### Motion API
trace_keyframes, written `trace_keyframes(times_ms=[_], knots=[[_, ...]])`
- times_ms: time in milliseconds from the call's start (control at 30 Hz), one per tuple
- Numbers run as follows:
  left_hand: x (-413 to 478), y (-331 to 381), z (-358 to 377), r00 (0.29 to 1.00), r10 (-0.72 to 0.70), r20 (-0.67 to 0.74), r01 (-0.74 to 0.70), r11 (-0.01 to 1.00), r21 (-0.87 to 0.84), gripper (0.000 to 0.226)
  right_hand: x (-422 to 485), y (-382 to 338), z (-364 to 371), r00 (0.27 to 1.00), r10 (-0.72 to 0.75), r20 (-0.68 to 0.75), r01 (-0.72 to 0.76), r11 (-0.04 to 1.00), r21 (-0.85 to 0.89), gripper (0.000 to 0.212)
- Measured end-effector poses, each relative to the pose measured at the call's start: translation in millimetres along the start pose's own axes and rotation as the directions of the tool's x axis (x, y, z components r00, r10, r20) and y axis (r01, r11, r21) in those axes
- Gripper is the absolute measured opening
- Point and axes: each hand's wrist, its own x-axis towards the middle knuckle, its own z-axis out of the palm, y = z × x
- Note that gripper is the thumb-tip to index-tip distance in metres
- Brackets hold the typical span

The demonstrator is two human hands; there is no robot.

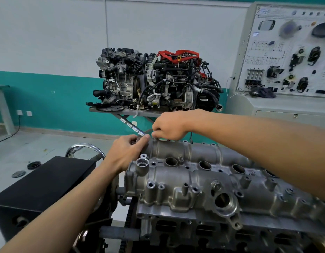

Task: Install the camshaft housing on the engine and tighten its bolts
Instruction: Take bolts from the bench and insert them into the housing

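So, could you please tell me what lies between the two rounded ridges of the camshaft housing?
On the camshaft housing, a row of round wells runs along the valley between them, flanked by small bolt holes, as the head view shows.

**Floor** [48, 143]: pale grey, smooth.
**Black stand box** [43, 189]: stands on the floor.
**Engine** [194, 234]: carried just right of the box.
**Ribbed black ring** [34, 165], **flat dark disc** [18, 174]: on the floor just left of the box, apart from each other.
**Black cable** [6, 136]: on the floor, well left of the box.
**Grey tabletop** [112, 112]: behind the box. It bears two complete engines [181, 83] side by side and a toothed disc [110, 108] at its left end.
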Motion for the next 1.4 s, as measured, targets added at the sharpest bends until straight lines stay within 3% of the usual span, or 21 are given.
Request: trace_keyframes(times_ms=[100,200,400,700,800,933,1000,1200,1267,1333,1400], knots=[[1.2,4.7,0.3,1.0,0.019,-0.01,-0.018,0.999,0.036,0.06,2.8,-4.3,4.1,0.992,0.122,-0.046,-0.122,0.993,0.002,0.057],[3.1,10.4,1.9,0.999,0.031,-0.029,-0.029,0.997,0.066,0.052,5.1,-6.6,1.9,0.979,0.181,-0.097,-0.187,0.981,-0.054,0.061],[4.2,8.7,0.3,1.0,0.025,-0.007,-0.025,0.996,0.091,0.049,9.7,-3.7,-3.3,1.0,0.017,-0.005,-0.017,0.996,-0.089,0.032],[1.0,10.8,-0.3,1.0,-0.009,0.005,0.008,0.996,0.084,0.049,10.0,-2.8,0.2,0.981,0.194,-0.031,-0.193,0.981,0.008,0.073],[-0.8,10.2,0.5,1.0,-0.012,0.007,0.011,0.996,0.083,0.051,4.4,2.8,-7.2,0.987,0.132,-0.096,-0.125,0.989,0.077,0.062],[-0.9,10.0,-0.5,1.0,-0.007,0.005,0.006,0.997,0.079,0.051,4.3,1.4,-4.8,0.999,0.007,-0.046,-0.004,0.999,0.052,0.03],[-1.3,11.0,-0.7,1.0,0.0,0.003,-0.001,0.997,0.079,0.055,7.6,-1.8,0.8,1.0,0.002,-0.03,-0.002,1.0,0.003,0.032],[-1.5,10.6,-5.2,0.998,-0.053,0.038,0.05,0.996,0.078,0.063,10.9,-5.8,3.2,0.979,0.175,-0.106,-0.181,0.982,-0.052,0.061],[-3.3,10.4,-9.5,0.997,-0.08,0.009,0.079,0.993,0.089,0.067,10.3,-3.3,-0.8,0.992,0.11,-0.064,-0.114,0.991,-0.069,0.057],[-5.2,10.6,-15.3,0.989,-0.122,-0.08,0.127,0.99,0.061,0.08,9.2,-1.3,-3.4,1.0,0.019,-0.021,-0.02,0.996,-0.089,0.04],[-3.1,10.5,-21.8,0.972,-0.154,-0.178,0.159,0.987,0.013,0.09,9.0,-1.6,2.1,0.999,0.022,-0.045,-0.026,0.997,-0.074,0.041]])
